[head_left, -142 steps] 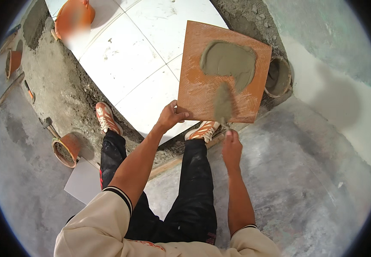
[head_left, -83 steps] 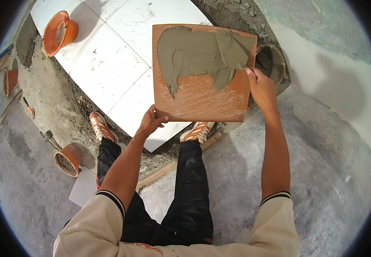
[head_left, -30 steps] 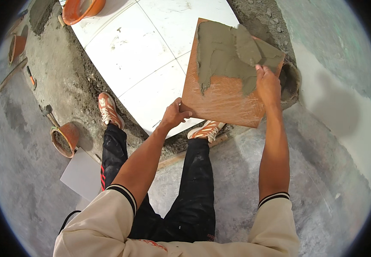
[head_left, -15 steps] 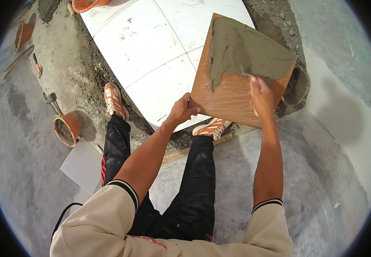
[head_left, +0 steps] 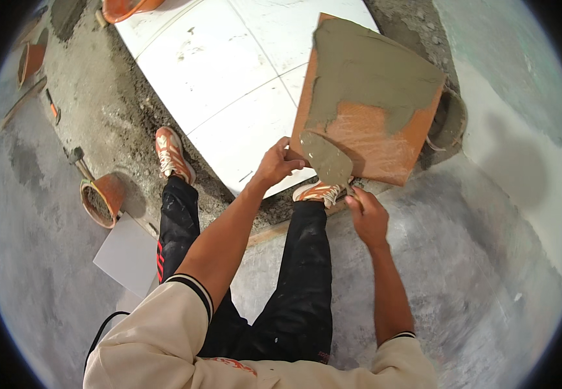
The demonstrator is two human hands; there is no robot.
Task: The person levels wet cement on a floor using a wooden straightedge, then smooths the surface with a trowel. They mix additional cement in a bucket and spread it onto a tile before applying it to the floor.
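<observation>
A square tile (head_left: 385,152) with an orange-brown back is tilted up in front of me. Grey-green mortar (head_left: 375,68) covers its far part, while the near part shows bare, streaked clay. My left hand (head_left: 278,163) grips the tile's near left corner, thumb on top and fingers at the edge. In my right hand (head_left: 368,212) is the handle of a pointing trowel (head_left: 326,159), closed in the fingers. Its mortar-smeared blade lies over the tile's near left edge, beside my left hand; I cannot tell whether it touches the tile.
Laid white tiles (head_left: 229,84) spread ahead, with an orange bucket (head_left: 125,8) at their far end. Another bucket (head_left: 449,120) stands behind the tile's right side. At left are a mortar bucket (head_left: 103,198), a mallet (head_left: 80,161) and a pale tile (head_left: 128,253). A wall (head_left: 508,129) rises at right.
My right hand has drawn the trowel from the mortar toward me and left, to the tile's near edge. Mortar now reaches farther down the tile's left side. My left hand keeps its hold.
</observation>
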